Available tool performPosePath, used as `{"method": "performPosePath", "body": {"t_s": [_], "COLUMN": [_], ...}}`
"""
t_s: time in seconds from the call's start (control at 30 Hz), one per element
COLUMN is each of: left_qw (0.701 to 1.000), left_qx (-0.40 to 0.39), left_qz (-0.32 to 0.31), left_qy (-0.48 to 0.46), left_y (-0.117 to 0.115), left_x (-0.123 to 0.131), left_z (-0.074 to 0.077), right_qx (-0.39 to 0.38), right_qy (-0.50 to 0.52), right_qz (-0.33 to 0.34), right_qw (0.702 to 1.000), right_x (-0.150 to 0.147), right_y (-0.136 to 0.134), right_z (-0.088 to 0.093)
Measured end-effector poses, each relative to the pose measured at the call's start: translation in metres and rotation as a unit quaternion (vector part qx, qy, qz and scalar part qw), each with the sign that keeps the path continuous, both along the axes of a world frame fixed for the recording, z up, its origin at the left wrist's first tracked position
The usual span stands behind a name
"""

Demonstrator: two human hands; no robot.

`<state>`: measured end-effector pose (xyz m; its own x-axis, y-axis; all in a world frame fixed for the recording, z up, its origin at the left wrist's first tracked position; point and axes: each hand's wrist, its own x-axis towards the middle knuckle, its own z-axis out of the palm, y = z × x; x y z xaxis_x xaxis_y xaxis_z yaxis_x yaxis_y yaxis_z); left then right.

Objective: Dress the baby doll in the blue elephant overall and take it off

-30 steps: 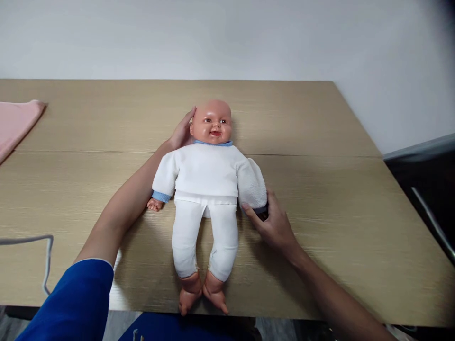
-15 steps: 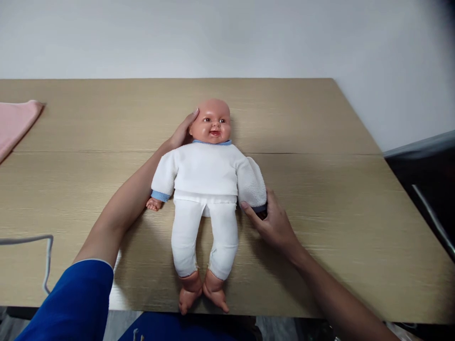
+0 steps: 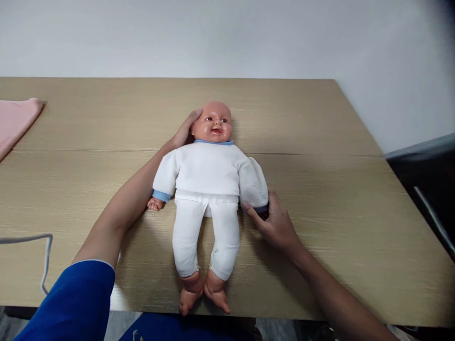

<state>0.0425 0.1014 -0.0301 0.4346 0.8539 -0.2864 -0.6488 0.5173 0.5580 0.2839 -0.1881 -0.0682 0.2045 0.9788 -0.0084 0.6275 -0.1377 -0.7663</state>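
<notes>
A baby doll (image 3: 207, 173) lies on its back in the middle of the table, feet towards me. It wears a white fleece top with blue collar and cuffs, and white trousers; its feet are bare. My left hand (image 3: 185, 130) cups the doll's head from the left side, thumb against the temple and the other fingers hidden under the head. At the doll's arm on the right, my right hand (image 3: 274, 221) is closed round the sleeve's end, with the thumb in front by the cuff. The doll's hand there is mostly covered.
The wooden table (image 3: 320, 199) has a seam running across it and ends at a slanting right edge. A folded pink cloth (image 3: 16, 123) lies at the far left. Nearer on the left is a bent grey-white cable (image 3: 48, 258). Behind the table rises a pale wall (image 3: 199, 38).
The doll's head sits very slightly lower in the picture, with my left hand still at it. The view has shifted a little; my right hand keeps its hold on the sleeve.
</notes>
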Motion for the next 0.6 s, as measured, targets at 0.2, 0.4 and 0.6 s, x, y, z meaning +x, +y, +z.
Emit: {"method": "performPosePath", "body": {"t_s": [0.2, 0.4, 0.6], "left_qw": [1.0, 0.992, 0.955], "left_qx": [0.01, 0.081, 0.211], "left_qz": [0.011, -0.055, -0.112], "left_qy": [0.018, 0.079, 0.178], "left_y": [-0.003, -0.001, 0.017], "left_x": [0.001, 0.0, -0.005], "left_z": [0.004, 0.0, -0.019], "right_qx": [-0.002, 0.0, 0.007], "right_qy": [0.001, -0.002, -0.015], "right_qz": [0.007, 0.01, 0.012], "right_qw": [1.0, 1.0, 1.0], "right_x": [0.0, 0.0, 0.002], "right_y": [0.001, 0.001, 0.0], "right_z": [0.003, 0.002, -0.002]}}
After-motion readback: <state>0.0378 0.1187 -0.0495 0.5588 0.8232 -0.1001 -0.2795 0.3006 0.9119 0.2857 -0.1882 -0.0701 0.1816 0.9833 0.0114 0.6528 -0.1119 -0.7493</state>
